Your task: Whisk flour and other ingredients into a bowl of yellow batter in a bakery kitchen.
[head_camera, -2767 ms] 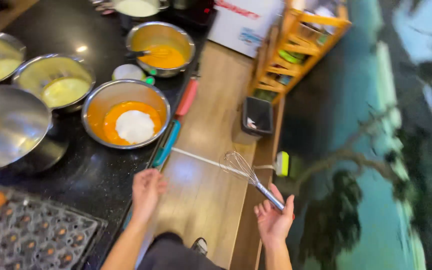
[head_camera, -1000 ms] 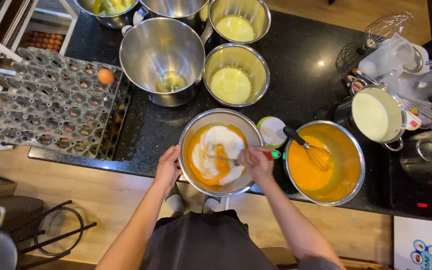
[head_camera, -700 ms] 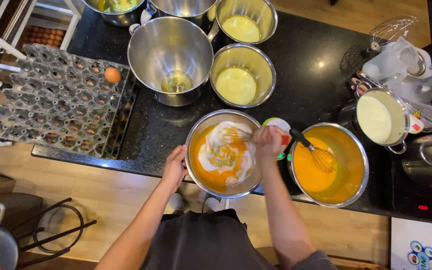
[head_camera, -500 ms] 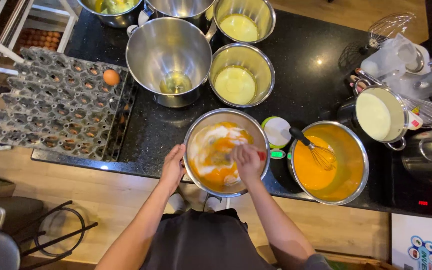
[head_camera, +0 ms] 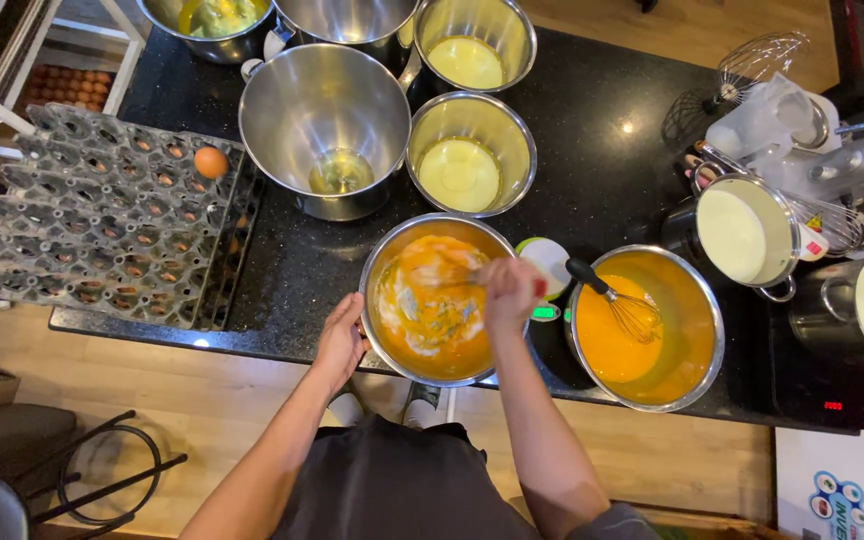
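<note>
— Logging hand positions. Left?

— Left hand (head_camera: 340,340) curled against the outer rim of the steel mixing bowl (head_camera: 384,330), fingers closed on its edge. Bowl sits on the black counter (head_camera: 302,260), near its front edge.

— Right?

— Right hand (head_camera: 510,292) fisted over the bowl, gripping a whisk (head_camera: 452,283), motion-blurred, wires in orange batter (head_camera: 432,310) streaked white.

— Neighbours?

— Second orange bowl (head_camera: 652,390) just right, own whisk inside; egg tray (head_camera: 102,230) left, one egg (head_camera: 211,162).

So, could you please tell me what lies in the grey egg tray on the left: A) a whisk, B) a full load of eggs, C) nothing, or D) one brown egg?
D: a single brown egg sits near the upper right of the grey egg tray, whose other cups show bare.
</note>
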